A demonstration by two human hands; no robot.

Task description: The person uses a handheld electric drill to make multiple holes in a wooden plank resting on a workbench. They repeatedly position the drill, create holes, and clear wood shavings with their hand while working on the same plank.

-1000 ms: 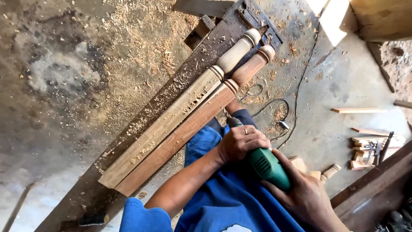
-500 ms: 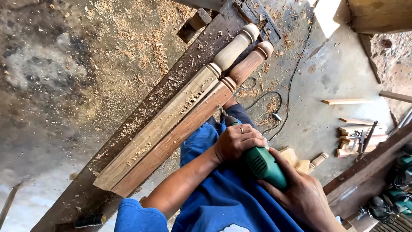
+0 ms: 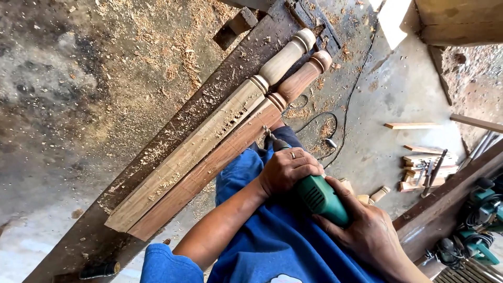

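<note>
Two turned wooden legs lie side by side on a dark plank [image 3: 173, 133]: a pale leg [image 3: 209, 139] and a reddish leg [image 3: 230, 149] beside it. A green power drill [image 3: 319, 199] points its bit at the reddish leg's side, near the turned collar. My left hand [image 3: 288, 170], with a ring on one finger, wraps the drill's front. My right hand [image 3: 367, 230] grips the drill's rear body. The bit tip touches or nearly touches the wood. My blue trousers fill the lower centre.
Sawdust and wood chips cover the floor at upper left. A black cable [image 3: 335, 131] loops across the concrete. Wood offcuts and hand tools [image 3: 424, 167] lie at right. More green power tools [image 3: 479, 230] sit on a beam at lower right.
The view has shifted slightly, and the legs and plank sit a little lower left. Both hands keep the same grip on the drill against the reddish leg.
</note>
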